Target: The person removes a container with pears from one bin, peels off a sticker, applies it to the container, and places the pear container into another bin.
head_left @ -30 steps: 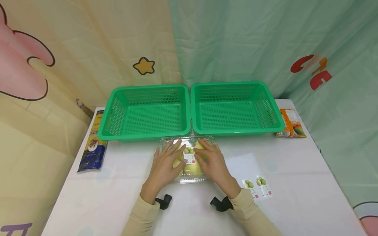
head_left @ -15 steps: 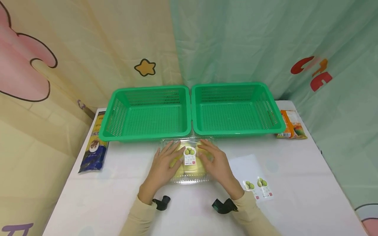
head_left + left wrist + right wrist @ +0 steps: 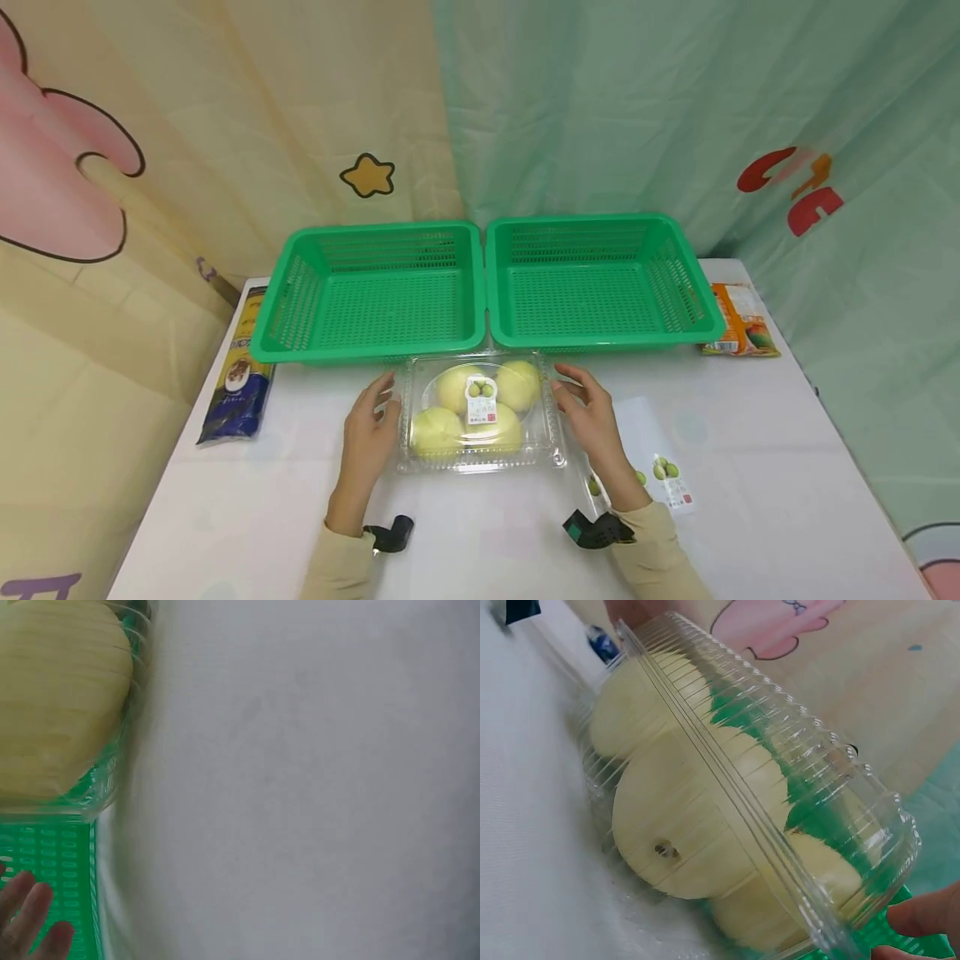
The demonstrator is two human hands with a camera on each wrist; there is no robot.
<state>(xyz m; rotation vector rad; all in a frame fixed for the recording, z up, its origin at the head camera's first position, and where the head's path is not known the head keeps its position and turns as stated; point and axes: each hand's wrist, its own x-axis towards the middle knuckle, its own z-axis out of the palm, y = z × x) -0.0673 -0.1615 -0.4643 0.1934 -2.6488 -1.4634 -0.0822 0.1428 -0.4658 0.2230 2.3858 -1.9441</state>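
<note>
A clear plastic clamshell box (image 3: 480, 454) of pale yellow-green round fruit (image 3: 437, 432) lies shut on the table in the head view. A white label (image 3: 482, 402) with a fruit picture is on its lid. My left hand (image 3: 369, 437) is beside the box's left side, fingers relaxed and slightly bent, a small gap away. My right hand (image 3: 594, 417) is at the right side, its fingertips close to the rim; I cannot tell whether they touch. The right wrist view shows the box (image 3: 742, 772) side-on, with right-hand fingers (image 3: 922, 915) near its corner.
Two green baskets (image 3: 367, 346) (image 3: 600, 340) stand side by side behind the box. A sheet of labels (image 3: 637, 425) lies partly under the right forearm. At far left is a blue-and-yellow packet (image 3: 236, 375), at far right an orange packet (image 3: 738, 321).
Both hands have come off the lid and moved apart, the left to the left side and the right to the right side. The label and fruit are now uncovered.
</note>
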